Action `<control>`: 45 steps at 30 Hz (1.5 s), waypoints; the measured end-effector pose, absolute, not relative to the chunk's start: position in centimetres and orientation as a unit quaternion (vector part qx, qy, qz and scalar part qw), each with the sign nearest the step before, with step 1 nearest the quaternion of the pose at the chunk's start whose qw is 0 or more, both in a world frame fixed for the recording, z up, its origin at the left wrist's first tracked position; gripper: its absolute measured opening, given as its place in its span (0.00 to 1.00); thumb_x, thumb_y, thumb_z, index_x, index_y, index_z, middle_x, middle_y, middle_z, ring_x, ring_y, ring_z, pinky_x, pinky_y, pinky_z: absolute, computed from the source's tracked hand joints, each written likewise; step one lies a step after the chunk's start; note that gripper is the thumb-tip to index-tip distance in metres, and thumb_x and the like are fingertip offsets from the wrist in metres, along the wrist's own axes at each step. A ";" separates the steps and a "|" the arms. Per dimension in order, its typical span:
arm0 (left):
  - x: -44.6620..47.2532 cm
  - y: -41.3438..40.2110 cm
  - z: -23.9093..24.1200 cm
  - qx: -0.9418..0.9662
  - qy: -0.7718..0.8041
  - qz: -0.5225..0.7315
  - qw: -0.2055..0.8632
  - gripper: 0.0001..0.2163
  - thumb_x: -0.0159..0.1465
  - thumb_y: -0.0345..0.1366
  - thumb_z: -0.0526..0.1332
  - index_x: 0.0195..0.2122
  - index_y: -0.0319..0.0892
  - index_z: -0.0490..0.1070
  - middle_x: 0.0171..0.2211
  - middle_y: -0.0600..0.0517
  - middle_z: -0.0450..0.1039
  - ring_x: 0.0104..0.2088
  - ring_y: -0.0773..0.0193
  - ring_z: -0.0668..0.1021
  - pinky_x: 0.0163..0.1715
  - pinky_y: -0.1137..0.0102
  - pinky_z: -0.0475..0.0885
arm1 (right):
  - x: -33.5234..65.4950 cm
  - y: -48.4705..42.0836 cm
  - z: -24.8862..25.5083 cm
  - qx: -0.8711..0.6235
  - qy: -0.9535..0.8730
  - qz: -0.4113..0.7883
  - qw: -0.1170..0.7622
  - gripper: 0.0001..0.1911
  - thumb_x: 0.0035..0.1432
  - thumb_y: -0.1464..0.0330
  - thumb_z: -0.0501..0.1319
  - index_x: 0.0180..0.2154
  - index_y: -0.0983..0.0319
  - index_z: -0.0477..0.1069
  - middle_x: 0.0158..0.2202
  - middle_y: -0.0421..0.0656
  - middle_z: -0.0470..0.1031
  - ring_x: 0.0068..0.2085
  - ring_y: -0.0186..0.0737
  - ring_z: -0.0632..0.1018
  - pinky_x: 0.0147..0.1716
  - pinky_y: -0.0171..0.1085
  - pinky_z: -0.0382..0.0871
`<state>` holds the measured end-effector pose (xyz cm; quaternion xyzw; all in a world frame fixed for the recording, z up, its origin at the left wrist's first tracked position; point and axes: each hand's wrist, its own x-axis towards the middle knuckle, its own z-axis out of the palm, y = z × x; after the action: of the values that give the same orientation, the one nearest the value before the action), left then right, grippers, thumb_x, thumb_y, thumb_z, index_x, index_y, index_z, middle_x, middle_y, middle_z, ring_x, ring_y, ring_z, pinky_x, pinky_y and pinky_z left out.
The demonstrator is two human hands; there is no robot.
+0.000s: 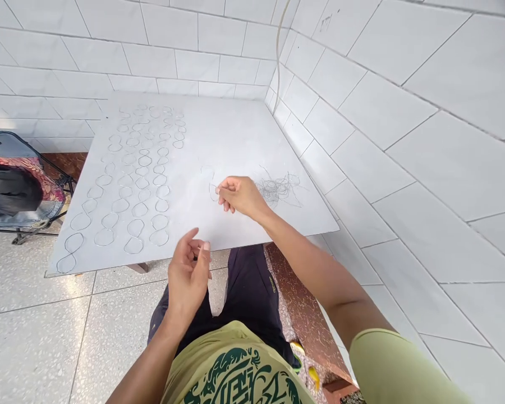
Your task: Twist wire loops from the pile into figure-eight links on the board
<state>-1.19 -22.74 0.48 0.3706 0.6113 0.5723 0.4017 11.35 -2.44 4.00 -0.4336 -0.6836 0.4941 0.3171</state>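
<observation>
Over the white board, my right hand [238,194] is closed in a pinch on a thin curved wire [212,192]. Just right of it, behind the wrist, lies a tangled heap of thin wires [275,189]. My left hand [189,266] is at the board's near edge, palm turned inward, with its fingers half curled and apart. Nothing shows between the left fingers. On the left half of the board, several wire figure-eights [135,235] lie in rough columns.
The white board [235,129] rests in a corner between tiled walls [219,31]. A cable [278,67] runs down the corner. To the left stands a folding chair [21,179] with dark cloth on it. My legs [252,286] are against the board's near edge.
</observation>
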 end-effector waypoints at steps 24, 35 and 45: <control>-2.9 -27.8 -6.8 0.446 0.647 0.435 0.438 0.17 0.71 0.45 0.63 0.58 0.47 0.74 0.39 0.49 0.79 0.31 0.58 0.82 0.28 0.64 0.78 | -5.3 13.2 1.0 -0.564 -0.679 0.419 0.213 0.12 0.55 0.84 0.67 0.33 0.63 0.69 0.32 0.48 0.74 0.28 0.38 0.74 0.22 0.37 0.70; -2.7 -27.5 -8.3 0.465 0.643 0.429 0.432 0.18 0.71 0.45 0.62 0.58 0.44 0.74 0.39 0.47 0.80 0.32 0.58 0.82 0.30 0.65 0.78 | -4.9 11.1 1.4 -0.571 -0.730 0.319 0.200 0.11 0.64 0.82 0.60 0.33 0.62 0.66 0.31 0.47 0.70 0.33 0.46 0.78 0.32 0.45 0.75; -2.2 -27.6 -9.7 0.496 0.648 0.412 0.407 0.20 0.73 0.46 0.59 0.59 0.38 0.72 0.39 0.47 0.79 0.32 0.62 0.80 0.31 0.67 0.78 | -5.0 11.0 0.8 -0.569 -0.767 0.240 0.174 0.07 0.70 0.77 0.58 0.37 0.61 0.68 0.38 0.49 0.71 0.44 0.53 0.79 0.44 0.50 0.79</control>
<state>-2.20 -27.58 -9.71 0.4956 0.6476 0.4119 0.4065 -5.01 10.98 0.78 -0.5686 -0.7674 0.2395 0.1744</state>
